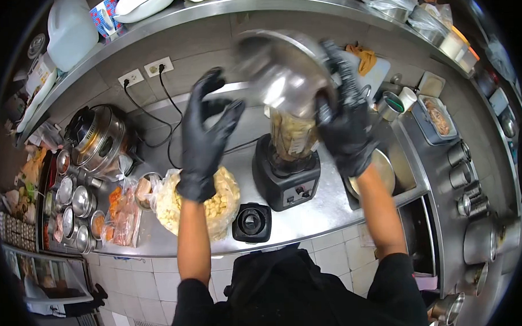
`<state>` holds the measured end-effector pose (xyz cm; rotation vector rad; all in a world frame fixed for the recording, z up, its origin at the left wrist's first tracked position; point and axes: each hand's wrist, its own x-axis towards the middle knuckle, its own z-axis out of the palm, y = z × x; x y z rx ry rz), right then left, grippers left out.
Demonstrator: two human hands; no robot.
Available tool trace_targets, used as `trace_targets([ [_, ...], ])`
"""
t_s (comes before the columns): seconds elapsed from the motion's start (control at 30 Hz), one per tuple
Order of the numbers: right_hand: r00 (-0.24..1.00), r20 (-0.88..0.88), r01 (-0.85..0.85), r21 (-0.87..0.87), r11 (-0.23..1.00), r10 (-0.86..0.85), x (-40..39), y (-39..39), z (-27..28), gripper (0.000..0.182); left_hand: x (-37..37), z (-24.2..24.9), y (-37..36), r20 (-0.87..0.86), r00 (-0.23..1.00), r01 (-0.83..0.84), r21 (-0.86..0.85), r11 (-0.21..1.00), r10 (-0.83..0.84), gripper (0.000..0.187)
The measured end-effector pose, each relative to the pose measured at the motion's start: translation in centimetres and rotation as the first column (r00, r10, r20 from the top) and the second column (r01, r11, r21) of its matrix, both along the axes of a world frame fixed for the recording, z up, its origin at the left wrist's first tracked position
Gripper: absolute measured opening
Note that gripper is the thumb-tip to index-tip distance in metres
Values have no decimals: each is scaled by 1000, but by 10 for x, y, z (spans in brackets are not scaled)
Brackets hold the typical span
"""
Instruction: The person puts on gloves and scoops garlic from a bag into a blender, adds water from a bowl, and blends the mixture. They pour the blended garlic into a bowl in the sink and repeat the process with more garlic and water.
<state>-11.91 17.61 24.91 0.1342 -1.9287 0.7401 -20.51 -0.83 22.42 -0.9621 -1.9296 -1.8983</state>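
My right hand (347,117), in a black glove, grips the side of a shiny metal bowl (289,76). The bowl is tilted above the blender jar (293,138) and blurred by motion. Pale chunks show inside the clear jar, which stands on a black blender base (287,182). To the left of the bowl, my gloved left hand (205,130) is raised with thumb and fingers apart, holding nothing. Below it, an open plastic bag (221,206) is full of pale cut pieces. A black blender lid (252,222) lies near the counter's front edge.
A sink holding a large round pan (382,173) is at the right. Packaged meat (124,211), metal bowls (84,199) and a steel appliance (99,143) stand at the left. Cords run to wall outlets (159,66). A loaded shelf (209,11) overhangs the counter's back.
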Motion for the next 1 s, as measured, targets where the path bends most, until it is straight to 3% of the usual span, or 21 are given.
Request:
trace_targets([
  [0.03, 1000, 2, 10, -11, 1000, -10, -3, -23, -16, 44, 6, -6, -19, 93, 996, 0, 37, 999, -4, 42],
  [0.1, 953, 50, -294, -103, 950, 300, 6, -67, -51, 42, -8, -56, -56, 144, 979, -157, 87, 984, 143, 47],
  [0.13, 899, 59, -421, -153, 894, 434, 17, -75, -68, 41, -15, -76, -82, 225, 945, -228, -65, 971, 237, 45],
  [0.17, 664, 481, -508, -272, 817, 573, 27, -73, -87, 38, -19, -95, -101, 216, 917, -303, -166, 938, 334, 44],
  [0.2, 721, 593, -475, 45, 879, 359, 42, -62, -126, 35, -19, -109, -124, 210, 925, -239, -327, 914, 317, 42],
  [0.23, 573, 447, -617, -317, 721, 687, 50, -43, -147, 35, -23, -133, -143, 298, 905, -212, -299, 930, 302, 40],
  [0.27, 315, 542, -338, -703, 625, 779, 69, -14, -151, 33, -24, -151, -164, 358, 830, -226, -484, 845, 427, 37],
  [0.3, 243, 190, -155, -960, 231, 951, 81, 20, -180, 31, -30, -184, -182, 92, 872, -349, -572, 742, 481, 35],
  [0.33, 342, 193, -233, -931, 281, 920, 96, 63, -201, 27, -36, -209, -203, 42, 876, -326, -683, 653, 481, 34],
  [0.37, 577, 231, -100, -932, 349, 783, 110, 92, -214, 23, -36, -226, -214, 170, 783, -283, -760, 585, 598, 32],
  [0.43, 839, 279, 49, -894, 446, 467, 127, 172, -279, 22, -26, -225, -206, 375, 692, -202, -720, 664, 617, 31],
  [0.5, 847, 475, 379, -854, 356, 238, 114, 220, -321, 22, -26, -226, -201, 453, 600, -264, -666, 698, 659, 31],
  [0.57, 843, 380, 286, -916, 282, 380, 102, 258, -398, 32, -32, -245, -213, 427, 609, -404, -558, 724, 669, 35],
  [0.6, 801, 347, 289, -938, 192, 488, 89, 273, -430, 36, -20, -225, -192, 365, 555, -476, -598, 645, 747, 39],
  [0.7, 719, 295, 437, -896, -79, 629, 36, 319, -528, 42, -7, -224, -191, -254, 388, -769, -619, 159, 886, 36],
  [0.77, 716, 455, 607, -781, -149, 530, -3, 336, -560, 51, 22, -212, -165, -451, 215, -878, -478, -31, 866, 35],
  [0.83, 752, 502, 659, -587, -471, 426, -38, 357, -614, 40, 62, -218, -134, -517, 131, -877, -459, -145, 846, 34],
  [0.9, 887, 459, 426, -773, -470, 48, -58, 361, -677, 32, 106, -236, -102, -505, 148, -817, -547, -183, 850, 34],
  [0.93, 817, 563, 562, -730, -390, 124, -62, 368, -717, 36, 128, -248, -88, -478, 172, -772, -609, -184, 861, 33],
  [0.97, 431, 892, 901, -433, -19, 138, -69, 379, -851, 31, 150, -259, -74, -441, 207, -710, -682, -176, 873, 33],
  [1.0, 350, 935, 909, -322, 265, -62, -65, 372, -808, 23, 167, -269, -61, -386, 237, -649, -745, -150, 891, 33],
])
